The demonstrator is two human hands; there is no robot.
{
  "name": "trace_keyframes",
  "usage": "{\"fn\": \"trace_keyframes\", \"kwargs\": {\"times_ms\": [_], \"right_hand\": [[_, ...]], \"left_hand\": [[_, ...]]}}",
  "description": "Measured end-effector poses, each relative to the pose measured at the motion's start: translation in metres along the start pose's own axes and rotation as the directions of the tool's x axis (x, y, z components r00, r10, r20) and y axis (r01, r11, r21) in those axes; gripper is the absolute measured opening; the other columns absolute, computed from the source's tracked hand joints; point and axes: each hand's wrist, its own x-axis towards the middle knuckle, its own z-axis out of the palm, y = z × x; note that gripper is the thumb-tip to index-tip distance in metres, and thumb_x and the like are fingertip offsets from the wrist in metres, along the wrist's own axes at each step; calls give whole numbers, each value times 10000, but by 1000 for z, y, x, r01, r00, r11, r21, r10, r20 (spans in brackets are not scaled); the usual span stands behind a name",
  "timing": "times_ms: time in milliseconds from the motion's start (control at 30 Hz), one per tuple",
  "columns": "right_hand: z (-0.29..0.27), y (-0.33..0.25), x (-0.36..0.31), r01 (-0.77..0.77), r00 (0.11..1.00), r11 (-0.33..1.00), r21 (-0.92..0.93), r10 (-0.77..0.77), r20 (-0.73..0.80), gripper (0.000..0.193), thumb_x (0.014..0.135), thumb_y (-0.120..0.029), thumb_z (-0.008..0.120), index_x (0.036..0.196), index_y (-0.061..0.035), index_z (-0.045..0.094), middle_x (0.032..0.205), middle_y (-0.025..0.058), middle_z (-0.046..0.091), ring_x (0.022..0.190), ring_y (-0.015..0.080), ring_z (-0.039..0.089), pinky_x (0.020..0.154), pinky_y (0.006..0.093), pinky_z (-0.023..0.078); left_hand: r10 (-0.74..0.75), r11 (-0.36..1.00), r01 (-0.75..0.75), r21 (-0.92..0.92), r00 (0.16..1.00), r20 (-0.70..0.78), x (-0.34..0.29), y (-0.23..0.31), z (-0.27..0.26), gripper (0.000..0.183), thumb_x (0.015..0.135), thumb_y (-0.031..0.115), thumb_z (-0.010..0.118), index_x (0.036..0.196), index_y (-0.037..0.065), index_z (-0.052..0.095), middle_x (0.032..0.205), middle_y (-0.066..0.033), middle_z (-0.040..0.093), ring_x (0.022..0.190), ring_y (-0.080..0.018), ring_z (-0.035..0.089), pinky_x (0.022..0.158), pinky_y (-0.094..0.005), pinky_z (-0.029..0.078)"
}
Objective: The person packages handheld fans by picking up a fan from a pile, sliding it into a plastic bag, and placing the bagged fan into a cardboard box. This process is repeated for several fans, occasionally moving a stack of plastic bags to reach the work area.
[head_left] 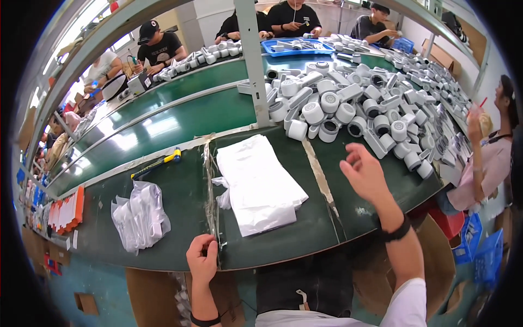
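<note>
My right hand (366,173) hangs over the dark green tabletop, its fingers loosely bent and apart, with nothing in them. Just beyond it lies a big heap of light grey handheld devices (327,102) with round grilled heads and short handles. At the near table edge, my left hand (201,257) is loosely curled, thumb toward the fingers, and nothing shows in it. Between the hands lies a stack of white plastic bags (261,188). Left of the stack are a clear bag of white cables (140,217) and a yellow-and-black tool (157,163).
A metal post (255,65) rises behind the bag stack, beside a green conveyor belt (180,103). Orange-and-white boxes (66,211) stand at the table's left end. Several people work across the line; another person (490,158) is at right. An open cardboard carton (430,261) stands below right.
</note>
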Motion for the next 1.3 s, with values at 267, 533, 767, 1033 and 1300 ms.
{"fn": "trace_keyframes", "kwargs": {"times_ms": [267, 533, 767, 1033, 1300], "right_hand": [[34, 72, 112, 111, 990, 710, -695, -142, 14, 478, 802, -64, 612, 1272, -87, 529, 1298, 121, 518, 1186, 337, 511, 948, 414, 496], [19, 89, 143, -129, 952, 717, -685, -104, -289, 475, 795, -80, 641, 1250, -117, 508, 1286, 138, 515, 1136, 332, 548, 884, 461, 526], [-8, 100, 129, -274, 941, 542, -795, 321, -106, 395, 786, -150, 658, 1155, -52, 555, 1096, 158, 668, 1121, 364, 580, 909, 449, 515], [-15, 121, 91, -233, 971, 797, -558, 163, -173, 389, 791, -150, 635, 1142, 8, 579, 1063, 214, 666, 999, 370, 644, 863, 445, 517], [-21, 41, -15, -212, 976, 789, 576, 198, 88, 443, 837, -3, 661, 1257, 43, 528, 987, 104, 647, 738, 178, 657, 655, 299, 545]], "left_hand": [[-40, 999, 41, 18, 999, -28, 3, -7, 3, 86, 870, 13, 635, 941, -32, 651, 828, -45, 638, 736, -101, 587, 687, -238, 484], [-28, 999, 29, 23, 998, -60, 1, -6, 5, 66, 851, -2, 635, 901, -40, 652, 799, -63, 637, 712, -109, 591, 662, -241, 488], [30, 996, -29, 84, 999, -22, 1, -10, 2, 56, 912, -8, 585, 940, -39, 622, 838, -37, 609, 733, -91, 590, 676, -214, 479], [-9, 999, 12, 45, 997, -81, 2, -9, 6, 60, 868, 16, 630, 889, -39, 645, 799, -59, 627, 689, -105, 574, 637, -239, 473], [-77, 996, 79, 30, 996, -51, 0, 2, 0, 107, 922, 24, 580, 1001, -29, 630, 837, -40, 629, 753, -94, 594, 685, -218, 470]]}}
